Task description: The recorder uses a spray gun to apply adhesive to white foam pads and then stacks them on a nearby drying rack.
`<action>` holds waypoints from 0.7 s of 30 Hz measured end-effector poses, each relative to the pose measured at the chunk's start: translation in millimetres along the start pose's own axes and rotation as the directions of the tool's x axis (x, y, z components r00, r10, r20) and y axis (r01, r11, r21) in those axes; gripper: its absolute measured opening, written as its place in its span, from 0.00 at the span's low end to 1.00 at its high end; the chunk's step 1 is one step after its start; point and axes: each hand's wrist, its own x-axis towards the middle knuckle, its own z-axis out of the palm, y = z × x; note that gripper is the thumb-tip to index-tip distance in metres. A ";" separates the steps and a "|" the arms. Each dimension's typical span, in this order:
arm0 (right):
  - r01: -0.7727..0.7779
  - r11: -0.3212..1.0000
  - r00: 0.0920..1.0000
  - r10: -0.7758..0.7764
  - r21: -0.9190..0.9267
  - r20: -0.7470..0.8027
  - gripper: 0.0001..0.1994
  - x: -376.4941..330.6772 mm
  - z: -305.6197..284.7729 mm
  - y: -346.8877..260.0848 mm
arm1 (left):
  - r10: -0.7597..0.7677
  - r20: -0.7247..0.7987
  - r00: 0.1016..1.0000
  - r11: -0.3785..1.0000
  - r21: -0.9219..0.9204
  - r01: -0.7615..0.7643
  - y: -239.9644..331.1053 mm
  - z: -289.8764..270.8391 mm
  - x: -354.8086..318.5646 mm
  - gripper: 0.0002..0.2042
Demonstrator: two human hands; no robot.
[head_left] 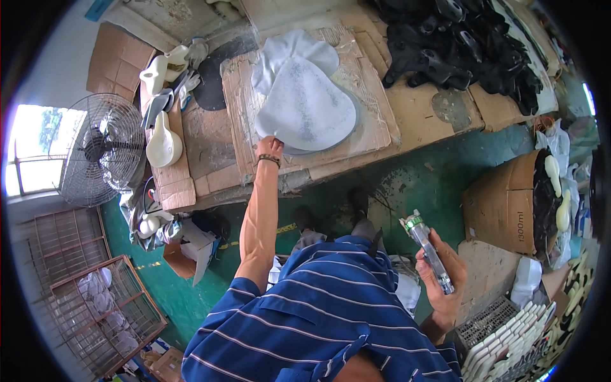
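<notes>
On the bench ahead lies a grey, rounded cover piece (309, 108) with a speckled, slightly hollow face. A second grey piece (302, 48) sticks out crumpled behind it. At the near left edge of the front piece, my left hand (270, 148) has its fingers curled closed on the rim. Away from the bench on the right, my right hand (442, 274) grips a slim clear handheld tool (430, 251) with a green ring near its pale tip. The tool points up and away, touching nothing. My right fingers wrap its body and hide part of it.
Cardboard sheets (375, 121) cover the bench. A heap of black moulded parts (458, 44) fills its far right. Cream foam saddle shapes (164, 141) lie at its left end beside a wire-cage fan (100, 149). A large cardboard box (499, 200) stands on the right.
</notes>
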 end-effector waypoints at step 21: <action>0.151 0.982 0.624 -0.005 -0.114 0.781 0.25 62.3 105.2 49.5 | 0.481 0.076 0.873 0.397 -0.907 -0.139 80.3 -151.9 -292.4 0.24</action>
